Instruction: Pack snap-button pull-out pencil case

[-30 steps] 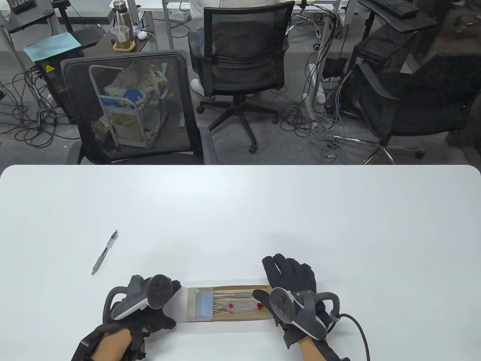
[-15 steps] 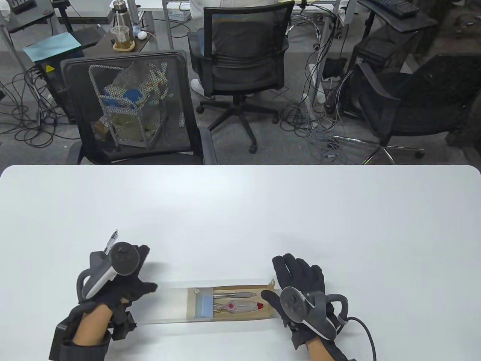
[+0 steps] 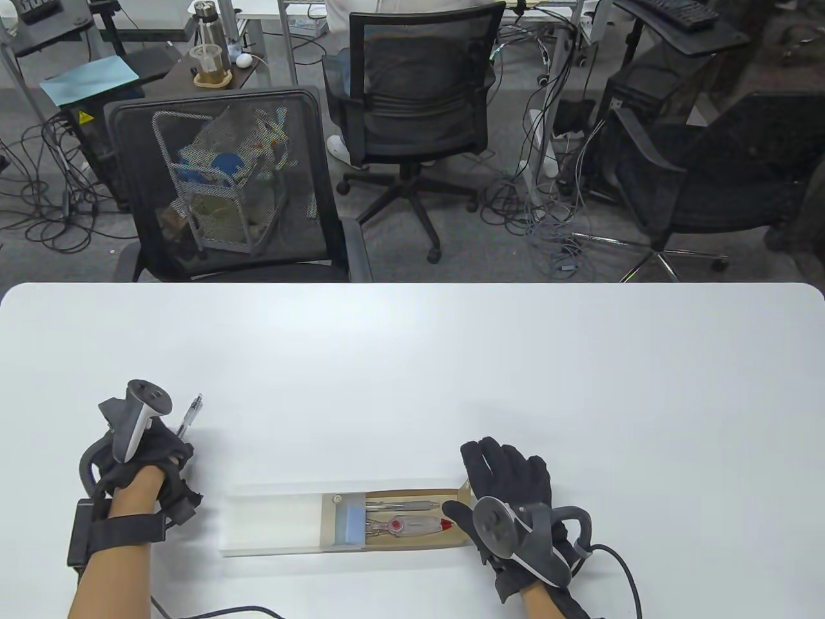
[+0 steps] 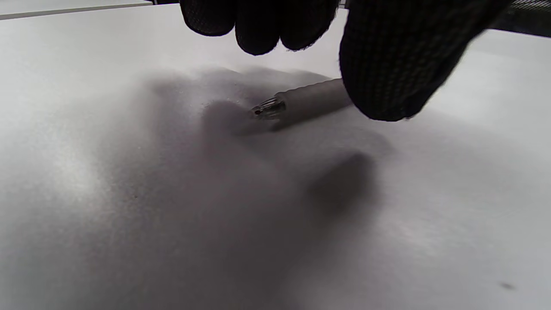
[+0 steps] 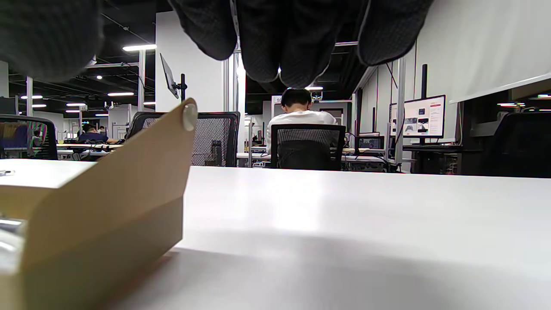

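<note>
Office floor with black mesh chairs and loose cables behind; white rounded table (image 3: 412, 361) carries the work; seated person in a white shirt visible far off in the right wrist view.

Pencil case: brown card pull-out tray (image 3: 412, 519) drawn out to the right of its frosted translucent sleeve (image 3: 271, 522), lying near the table's front edge; tray holds a blue block eraser (image 3: 354, 524), a slim grey pen (image 3: 403, 505) and a clear red-tipped pen (image 3: 412, 525); snap stud shows on the raised end flap (image 5: 189, 116).

Right hand (image 3: 509, 496): fingers spread flat on the table at the tray's right end, thumb touching the flap; steadying, gripping nothing.

Left hand (image 3: 151, 451): over the clear-barrelled ballpoint pen (image 3: 191, 416) lying left of the sleeve, well apart from it; left wrist view shows the thumb (image 4: 396, 60) in front of the barrel, metal tip (image 4: 269, 107) on the table, other fingers curled just above; whether the pinch is already made, cannot tell.

Step in hand, by judgement: pick up the loose pen for the tray. To do it well: pinch mid-barrel between thumb and forefinger so it lifts level; carry it parallel to the tray's long axis; lay it beside the two pens clear of the eraser; keep the right hand bracing the tray so it does not skid.

Risk: round barrel may roll off under a one-sided touch.
</note>
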The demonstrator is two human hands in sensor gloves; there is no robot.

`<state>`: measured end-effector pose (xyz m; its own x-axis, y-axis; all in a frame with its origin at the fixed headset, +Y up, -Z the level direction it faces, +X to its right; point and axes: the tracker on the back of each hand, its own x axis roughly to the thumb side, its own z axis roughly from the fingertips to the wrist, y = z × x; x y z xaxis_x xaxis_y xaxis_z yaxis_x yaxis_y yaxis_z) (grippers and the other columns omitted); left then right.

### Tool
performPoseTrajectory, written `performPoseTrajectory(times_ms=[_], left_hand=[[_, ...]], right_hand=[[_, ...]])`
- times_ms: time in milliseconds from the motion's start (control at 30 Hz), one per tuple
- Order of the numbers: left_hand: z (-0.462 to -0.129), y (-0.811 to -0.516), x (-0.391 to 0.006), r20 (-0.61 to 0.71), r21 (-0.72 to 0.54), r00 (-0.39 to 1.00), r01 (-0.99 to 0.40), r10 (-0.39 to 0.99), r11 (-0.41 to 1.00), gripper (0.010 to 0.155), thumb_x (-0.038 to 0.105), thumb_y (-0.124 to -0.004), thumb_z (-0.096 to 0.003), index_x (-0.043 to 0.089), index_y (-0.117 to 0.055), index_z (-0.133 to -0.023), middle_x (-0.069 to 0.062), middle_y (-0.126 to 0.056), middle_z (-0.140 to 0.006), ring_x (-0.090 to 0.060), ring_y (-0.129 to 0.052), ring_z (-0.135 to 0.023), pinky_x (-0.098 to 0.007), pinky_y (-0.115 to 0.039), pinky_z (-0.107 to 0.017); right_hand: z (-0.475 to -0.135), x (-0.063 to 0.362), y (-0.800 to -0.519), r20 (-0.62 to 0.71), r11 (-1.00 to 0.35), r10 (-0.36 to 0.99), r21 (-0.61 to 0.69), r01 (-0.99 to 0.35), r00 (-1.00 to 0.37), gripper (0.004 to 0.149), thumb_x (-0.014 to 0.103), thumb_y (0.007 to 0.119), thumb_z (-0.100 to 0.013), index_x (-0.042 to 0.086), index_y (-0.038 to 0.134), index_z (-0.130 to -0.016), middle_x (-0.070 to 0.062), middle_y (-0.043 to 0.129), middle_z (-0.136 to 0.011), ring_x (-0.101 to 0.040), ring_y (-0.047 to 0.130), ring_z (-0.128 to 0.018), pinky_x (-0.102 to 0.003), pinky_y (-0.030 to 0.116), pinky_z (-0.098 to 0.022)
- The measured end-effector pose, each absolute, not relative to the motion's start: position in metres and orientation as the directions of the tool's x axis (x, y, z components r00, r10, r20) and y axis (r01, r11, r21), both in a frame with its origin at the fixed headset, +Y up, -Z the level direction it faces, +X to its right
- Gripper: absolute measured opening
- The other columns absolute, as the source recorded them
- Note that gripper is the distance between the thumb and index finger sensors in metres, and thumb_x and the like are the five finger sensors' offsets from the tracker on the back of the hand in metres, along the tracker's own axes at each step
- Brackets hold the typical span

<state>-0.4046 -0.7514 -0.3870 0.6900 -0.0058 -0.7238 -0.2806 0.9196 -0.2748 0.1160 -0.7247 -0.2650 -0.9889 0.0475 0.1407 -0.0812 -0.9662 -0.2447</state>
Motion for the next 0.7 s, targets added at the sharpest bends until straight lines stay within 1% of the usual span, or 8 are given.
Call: performPoseTrajectory(times_ms=[67,167,233,333,400,433,700], left_hand=[[-0.3886,-0.7553,-0.4080,-0.744,-0.280,0.667,-0.263,-0.035,0.923,0.080,0.050,-0.093,-0.0368,0.032,-0.057,-0.106,0.006,-0.056,-0.114,-0.028,-0.056,-0.112,-0.060,-0.033,-0.085],[-0.3918,-0.7596,-0.4094,-0.747,-0.315,0.659,-0.228,-0.091,0.921,0.073,0.051,-0.092,-0.0377,0.032,-0.064,-0.103,0.008,-0.059,-0.112,-0.026,-0.060,-0.110,-0.059,-0.036,-0.085],[-0.3927,-0.7602,-0.4084,-0.749,-0.309,0.658,-0.248,-0.074,0.918,0.070,0.049,-0.091,-0.0389,0.030,-0.065,-0.101,0.007,-0.061,-0.111,-0.027,-0.064,-0.108,-0.059,-0.037,-0.085],[-0.3928,-0.7618,-0.4079,-0.747,-0.302,0.661,-0.238,-0.075,0.923,0.064,0.049,-0.090,-0.0400,0.029,-0.069,-0.097,0.008,-0.065,-0.108,-0.026,-0.069,-0.105,-0.059,-0.041,-0.084],[-0.3936,-0.7630,-0.4088,-0.753,-0.301,0.655,-0.264,-0.059,0.916,0.060,0.047,-0.090,-0.0399,0.028,-0.073,-0.094,0.008,-0.068,-0.107,-0.025,-0.071,-0.103,-0.059,-0.042,-0.084],[-0.3938,-0.7631,-0.4089,-0.756,-0.297,0.652,-0.262,-0.059,0.918,0.056,0.046,-0.089,-0.0412,0.028,-0.075,-0.092,0.008,-0.068,-0.106,-0.025,-0.072,-0.103,-0.059,-0.043,-0.084],[-0.3958,-0.7618,-0.4120,-0.755,-0.315,0.653,-0.278,-0.062,0.908,0.052,0.043,-0.090,-0.0403,0.026,-0.080,-0.089,0.008,-0.070,-0.105,-0.024,-0.075,-0.102,-0.059,-0.044,-0.084]], right_hand=[[-0.2648,0.1152,-0.7250,0.131,-0.966,0.043,-0.246,-0.075,-0.990,0.083,0.077,0.069,-0.035,0.040,0.050,-0.107,0.007,0.060,-0.117,-0.022,0.068,-0.104,-0.058,0.057,-0.077],[-0.2654,0.1138,-0.7249,0.122,-0.963,0.041,-0.259,-0.072,-0.992,0.083,0.077,0.069,-0.035,0.040,0.050,-0.107,0.007,0.061,-0.117,-0.021,0.069,-0.104,-0.058,0.057,-0.077],[-0.2656,0.1131,-0.7247,0.116,-0.962,0.039,-0.264,-0.068,-0.993,0.083,0.077,0.069,-0.035,0.040,0.050,-0.107,0.008,0.061,-0.117,-0.021,0.069,-0.104,-0.058,0.057,-0.077],[-0.2656,0.1118,-0.7246,0.113,-0.959,0.036,-0.276,-0.066,-0.993,0.082,0.077,0.069,-0.035,0.040,0.051,-0.106,0.008,0.061,-0.116,-0.021,0.069,-0.104,-0.058,0.057,-0.077],[-0.2667,0.1114,-0.7244,0.106,-0.956,0.042,-0.286,-0.071,-0.994,0.082,0.076,0.069,-0.035,0.040,0.052,-0.106,0.008,0.061,-0.116,-0.021,0.069,-0.104,-0.058,0.057,-0.077],[-0.2669,0.1115,-0.7242,0.104,-0.956,0.041,-0.287,-0.069,-0.994,0.082,0.077,0.069,-0.035,0.040,0.051,-0.106,0.008,0.061,-0.116,-0.021,0.069,-0.104,-0.058,0.057,-0.077],[-0.2677,0.1159,-0.7251,0.094,-0.956,0.044,-0.285,-0.069,-0.995,0.082,0.077,0.069,-0.035,0.040,0.051,-0.106,0.008,0.061,-0.116,-0.021,0.069,-0.104,-0.058,0.057,-0.077]])
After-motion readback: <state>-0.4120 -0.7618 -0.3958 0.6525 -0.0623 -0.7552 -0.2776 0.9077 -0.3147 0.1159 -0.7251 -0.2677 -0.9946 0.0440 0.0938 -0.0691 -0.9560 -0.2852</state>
